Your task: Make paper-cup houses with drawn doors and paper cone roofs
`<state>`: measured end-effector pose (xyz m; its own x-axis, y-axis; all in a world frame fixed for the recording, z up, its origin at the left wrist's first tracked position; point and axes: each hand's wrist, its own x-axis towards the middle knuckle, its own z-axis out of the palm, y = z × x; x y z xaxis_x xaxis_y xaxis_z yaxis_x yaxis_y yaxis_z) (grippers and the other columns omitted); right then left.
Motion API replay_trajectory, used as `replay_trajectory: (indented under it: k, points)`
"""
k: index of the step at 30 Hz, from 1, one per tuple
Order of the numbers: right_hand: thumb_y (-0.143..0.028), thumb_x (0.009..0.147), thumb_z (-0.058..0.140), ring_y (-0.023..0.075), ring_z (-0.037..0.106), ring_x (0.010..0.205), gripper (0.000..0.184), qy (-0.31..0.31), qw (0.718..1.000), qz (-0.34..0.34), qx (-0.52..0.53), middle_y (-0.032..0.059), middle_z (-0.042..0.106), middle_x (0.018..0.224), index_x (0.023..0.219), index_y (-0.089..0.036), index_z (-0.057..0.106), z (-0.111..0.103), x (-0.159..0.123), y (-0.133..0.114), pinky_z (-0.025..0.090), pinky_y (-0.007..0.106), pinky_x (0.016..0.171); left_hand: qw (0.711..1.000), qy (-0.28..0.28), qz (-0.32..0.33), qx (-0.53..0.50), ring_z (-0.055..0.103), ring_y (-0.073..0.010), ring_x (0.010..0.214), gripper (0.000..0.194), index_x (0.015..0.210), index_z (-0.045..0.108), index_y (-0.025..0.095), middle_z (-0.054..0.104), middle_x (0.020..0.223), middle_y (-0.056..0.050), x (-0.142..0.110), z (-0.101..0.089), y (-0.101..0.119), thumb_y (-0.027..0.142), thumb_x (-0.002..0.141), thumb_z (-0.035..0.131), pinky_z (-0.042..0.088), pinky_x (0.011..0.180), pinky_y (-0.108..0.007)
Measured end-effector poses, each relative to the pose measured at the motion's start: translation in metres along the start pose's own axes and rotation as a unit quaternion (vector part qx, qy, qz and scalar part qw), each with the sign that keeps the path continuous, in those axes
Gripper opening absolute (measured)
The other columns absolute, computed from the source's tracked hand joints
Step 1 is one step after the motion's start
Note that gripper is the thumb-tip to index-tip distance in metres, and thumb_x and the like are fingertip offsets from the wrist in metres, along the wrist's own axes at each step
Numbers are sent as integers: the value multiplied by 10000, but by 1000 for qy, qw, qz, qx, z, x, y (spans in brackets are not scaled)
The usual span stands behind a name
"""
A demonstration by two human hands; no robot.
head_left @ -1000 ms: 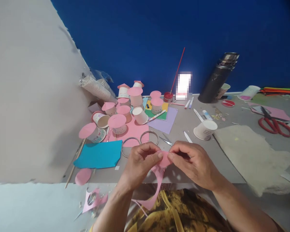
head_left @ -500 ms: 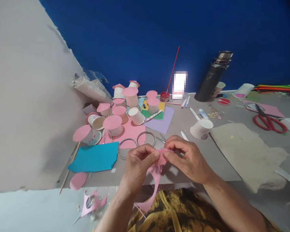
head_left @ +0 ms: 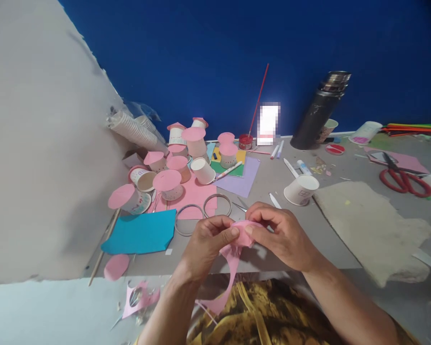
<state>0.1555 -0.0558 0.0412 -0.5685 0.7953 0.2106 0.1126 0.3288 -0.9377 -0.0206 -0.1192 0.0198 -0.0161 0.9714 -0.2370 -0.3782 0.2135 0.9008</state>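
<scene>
Between my two hands is a small pink paper disc (head_left: 243, 235), its surface bent a little. My left hand (head_left: 211, 244) pinches its left side between thumb and fingers. On the right side, my right hand (head_left: 280, 235) pinches it the same way, thumb toward me. Below the disc hangs a curved pink paper offcut (head_left: 227, 287), over my lap. A pair of small scissors (head_left: 240, 207) lies just beyond my fingers, partly hidden. Two grey tape rings (head_left: 217, 206) are on the table ahead of my left hand.
Several paper cups with pink paper tops (head_left: 167, 181) crowd the left back. A blue paper sheet (head_left: 140, 232) and a pink circle (head_left: 117, 267) lie at left. On the right are a white cup (head_left: 301, 189), a cloth (head_left: 377, 230), red-handled scissors (head_left: 405, 182) and a black flask (head_left: 319, 112).
The pink disc has been turned and bent between my fingers, which stay pinched on it. My right hand has shifted slightly toward the left. The whole view has swung a little.
</scene>
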Motion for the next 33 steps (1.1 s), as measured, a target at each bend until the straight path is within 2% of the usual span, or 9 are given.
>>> replay_trajectory:
  k: [6,11,15,18,24,26,29,31,33]
  points:
    - [-387,945,604,168,580,752,283,-41,996,45,61,39,648,837,748,-190,655,-7,-2,2,439,274,658,998,1,-3,-62,601,-127,590,311,712,728,140,689,642,-34,3,-1,-6,386,684,916,467,617,-251]
    - [-443,914,642,144,512,663,292,-51,990,96,95,0,590,715,777,-184,649,-10,-2,6,398,267,604,995,-20,9,-98,558,-103,587,302,699,740,156,655,643,-8,3,3,-3,369,644,947,442,596,-225]
    - [-419,870,705,124,477,630,249,-19,988,113,107,-17,569,707,804,-186,649,-7,-2,10,376,249,570,998,-5,50,-46,656,-175,854,286,677,752,158,720,931,-65,-1,9,6,371,649,941,500,709,-236]
    - [-381,852,738,112,448,593,223,-1,984,128,124,-41,533,659,789,-205,617,-7,-2,6,353,237,540,998,14,45,-29,674,-233,980,280,660,746,162,733,1102,-100,-3,11,11,364,647,940,532,845,-297]
    - [-400,828,778,126,479,568,227,3,990,121,74,-44,559,606,717,-244,657,-11,-10,-19,355,257,534,999,24,22,-38,664,-177,787,293,680,714,168,742,1048,-77,-5,13,14,342,623,944,534,728,-279]
    - [-364,805,792,143,554,584,174,6,993,115,17,-39,628,616,709,-259,692,-26,-9,-21,410,259,543,998,44,25,-31,613,-137,692,323,673,695,166,730,980,-54,-7,14,19,366,617,943,507,646,-246]
    - [-341,846,711,180,681,691,142,73,985,128,-94,-13,733,710,745,-243,722,-78,2,-11,515,276,625,996,85,24,-20,565,-117,624,368,674,687,165,715,953,-39,-12,15,29,426,604,937,468,560,-230]
    - [-358,958,556,205,703,844,263,163,961,151,-161,27,758,850,840,-204,734,-122,17,3,538,316,762,994,105,19,-18,573,-124,630,381,678,687,164,716,978,-43,-14,14,36,431,582,941,480,567,-243]
    - [-332,1006,514,234,691,942,288,216,931,192,-225,72,749,960,925,-158,729,-161,36,21,543,372,844,993,117,12,-19,587,-133,641,384,670,679,161,718,984,-45,-15,14,40,416,563,945,493,585,-254]
